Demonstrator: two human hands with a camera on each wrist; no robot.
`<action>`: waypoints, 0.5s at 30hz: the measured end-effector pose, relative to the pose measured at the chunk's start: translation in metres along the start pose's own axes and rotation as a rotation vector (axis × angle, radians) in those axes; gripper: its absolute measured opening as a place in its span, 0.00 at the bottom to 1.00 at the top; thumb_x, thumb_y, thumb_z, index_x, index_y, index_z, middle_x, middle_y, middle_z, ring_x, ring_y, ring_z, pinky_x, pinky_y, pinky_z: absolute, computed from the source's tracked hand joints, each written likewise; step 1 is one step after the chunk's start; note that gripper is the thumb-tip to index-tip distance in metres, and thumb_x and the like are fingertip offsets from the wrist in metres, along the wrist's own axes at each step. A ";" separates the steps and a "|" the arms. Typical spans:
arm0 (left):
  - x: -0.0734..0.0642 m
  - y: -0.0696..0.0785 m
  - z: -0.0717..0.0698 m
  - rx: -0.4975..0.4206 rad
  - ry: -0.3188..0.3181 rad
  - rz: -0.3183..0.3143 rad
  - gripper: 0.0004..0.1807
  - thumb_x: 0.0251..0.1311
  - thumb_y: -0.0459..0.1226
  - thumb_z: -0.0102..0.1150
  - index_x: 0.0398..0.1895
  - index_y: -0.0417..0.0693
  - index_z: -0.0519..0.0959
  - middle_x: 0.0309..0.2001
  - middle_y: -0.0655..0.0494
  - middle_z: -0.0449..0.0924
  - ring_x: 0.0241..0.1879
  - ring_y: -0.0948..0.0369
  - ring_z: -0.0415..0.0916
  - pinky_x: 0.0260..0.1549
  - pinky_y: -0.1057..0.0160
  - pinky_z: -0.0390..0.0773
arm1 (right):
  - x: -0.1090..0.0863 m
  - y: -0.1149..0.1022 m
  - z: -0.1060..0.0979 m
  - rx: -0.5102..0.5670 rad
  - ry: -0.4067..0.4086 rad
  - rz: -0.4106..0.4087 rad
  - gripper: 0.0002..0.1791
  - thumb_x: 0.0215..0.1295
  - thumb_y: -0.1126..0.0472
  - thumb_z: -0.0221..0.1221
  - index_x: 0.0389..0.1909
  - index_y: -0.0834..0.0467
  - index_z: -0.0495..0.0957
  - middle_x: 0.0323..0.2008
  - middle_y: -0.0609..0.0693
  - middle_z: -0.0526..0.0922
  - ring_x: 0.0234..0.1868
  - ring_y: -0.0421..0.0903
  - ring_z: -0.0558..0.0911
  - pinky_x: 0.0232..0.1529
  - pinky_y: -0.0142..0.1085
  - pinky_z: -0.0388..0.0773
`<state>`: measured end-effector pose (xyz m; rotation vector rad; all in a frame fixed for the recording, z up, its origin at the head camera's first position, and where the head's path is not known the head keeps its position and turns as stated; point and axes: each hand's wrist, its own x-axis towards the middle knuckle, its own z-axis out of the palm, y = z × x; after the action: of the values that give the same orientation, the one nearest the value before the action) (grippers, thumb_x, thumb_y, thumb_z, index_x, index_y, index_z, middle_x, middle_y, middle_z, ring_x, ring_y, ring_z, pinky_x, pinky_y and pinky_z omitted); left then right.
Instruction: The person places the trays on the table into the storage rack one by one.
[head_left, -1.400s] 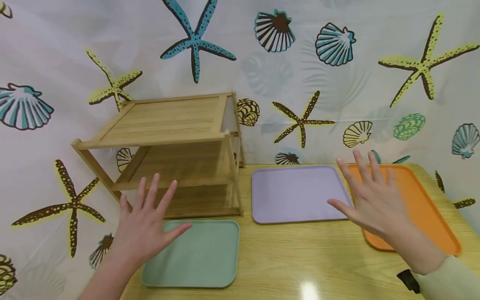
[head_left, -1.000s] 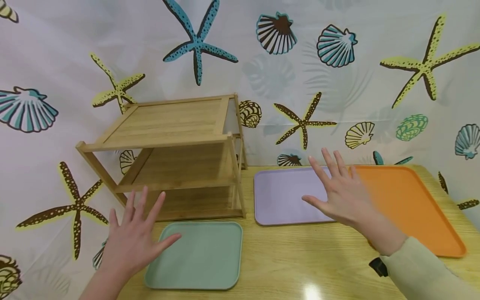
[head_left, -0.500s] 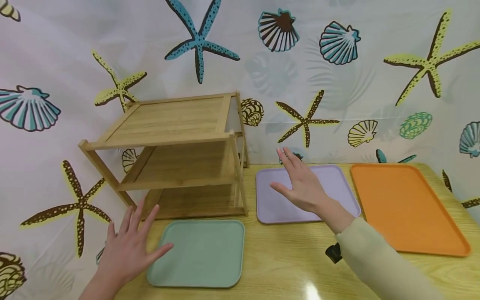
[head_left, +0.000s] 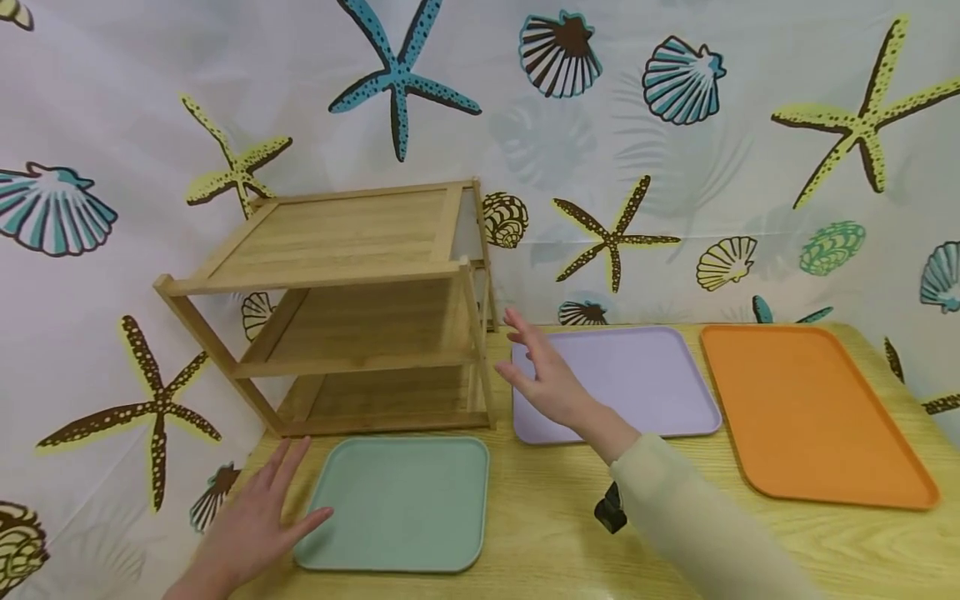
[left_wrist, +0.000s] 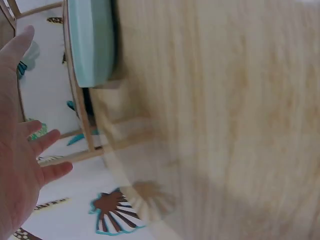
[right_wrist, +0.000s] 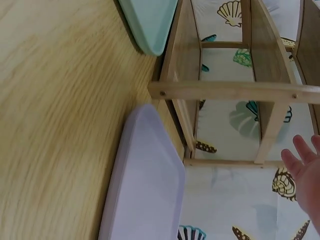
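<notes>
My left hand (head_left: 251, 525), fingers stretched and thumb apart, hovers at the left edge of the green tray (head_left: 397, 504) and holds nothing. In the left wrist view its palm and fingers show beside that tray's end. My right hand (head_left: 551, 383) is raised over the left part of the lilac tray (head_left: 630, 379), its fingers extended toward the right side of the wooden rack (head_left: 360, 358). Nothing is between its fingers. The right wrist view catches only its fingertips (right_wrist: 301, 155), apart from the rack's side posts.
To the right an orange tray (head_left: 817, 417) lies flat on the wood-grain table (head_left: 555, 517). The rack has three shelves and stands at the back left. Behind everything hangs a white cloth (head_left: 570, 167) printed with shells and starfish. A dark strap shows at the right sleeve (head_left: 675, 492).
My right hand has swept left from above the orange tray to the lilac tray's left part, turning more edge-on. The left hand has sunk lower. Trays and rack stay put.
</notes>
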<state>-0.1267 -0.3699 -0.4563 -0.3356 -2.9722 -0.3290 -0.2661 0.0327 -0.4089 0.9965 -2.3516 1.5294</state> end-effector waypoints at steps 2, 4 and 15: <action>-0.001 -0.005 0.004 -0.038 -0.005 -0.001 0.54 0.57 0.58 0.63 0.79 0.56 0.41 0.70 0.29 0.53 0.56 0.27 0.65 0.34 0.34 0.75 | 0.004 -0.002 0.006 0.032 0.017 -0.008 0.39 0.71 0.61 0.55 0.76 0.59 0.45 0.71 0.61 0.59 0.66 0.58 0.67 0.60 0.57 0.66; -0.001 -0.010 0.008 -0.077 -0.011 0.000 0.53 0.57 0.56 0.64 0.78 0.55 0.43 0.69 0.29 0.54 0.57 0.27 0.64 0.35 0.33 0.75 | 0.009 -0.005 0.011 0.058 0.031 -0.011 0.38 0.71 0.62 0.55 0.76 0.58 0.46 0.70 0.62 0.61 0.65 0.58 0.68 0.59 0.57 0.68; -0.002 -0.032 0.030 -0.239 -0.043 0.036 0.45 0.59 0.47 0.67 0.73 0.37 0.56 0.48 0.45 0.76 0.43 0.53 0.76 0.39 0.48 0.78 | 0.030 -0.019 0.021 0.134 0.026 -0.020 0.33 0.74 0.64 0.51 0.75 0.60 0.49 0.63 0.67 0.68 0.59 0.60 0.74 0.59 0.52 0.71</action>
<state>-0.1358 -0.3935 -0.4923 -0.4259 -2.9680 -0.6836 -0.2731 -0.0030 -0.3902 1.0185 -2.2408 1.7005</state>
